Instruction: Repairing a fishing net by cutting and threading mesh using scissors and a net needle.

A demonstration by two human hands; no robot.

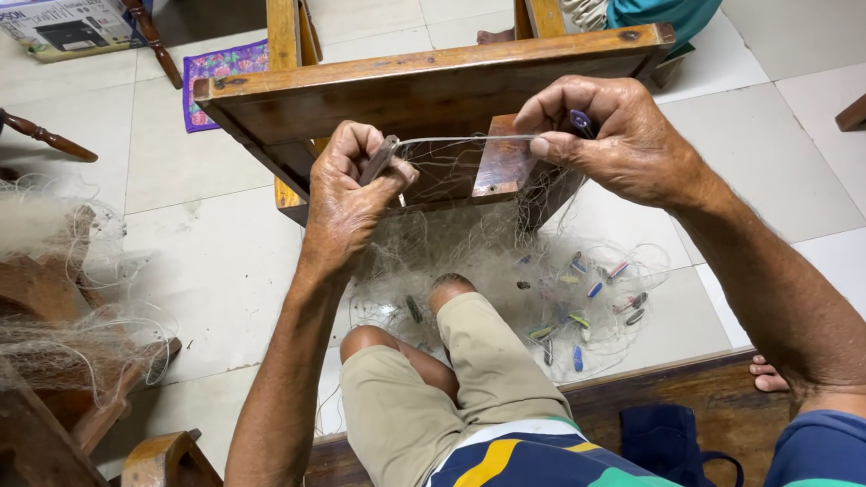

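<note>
My left hand (350,193) has its grip closed tight around a small dark netting tool (378,161), fist curled so the tool's tip points toward the line. My right hand (619,142) pinches the other end of that taut line (462,138) between thumb and forefinger, with a small blue-purple piece (580,118) caught in the pinch. I hold the two hands apart and level so the line stays stretched straight between them. The fishing net (498,239) hangs from that line and drapes down over the near edge of the wooden stool (423,74), which props it up in front of me. The rest pools on the tiled floor (213,247) beyond my knees, coloured floats (582,310) scattered in it. More net is heaped on the chair (26,298) to my left.
</note>
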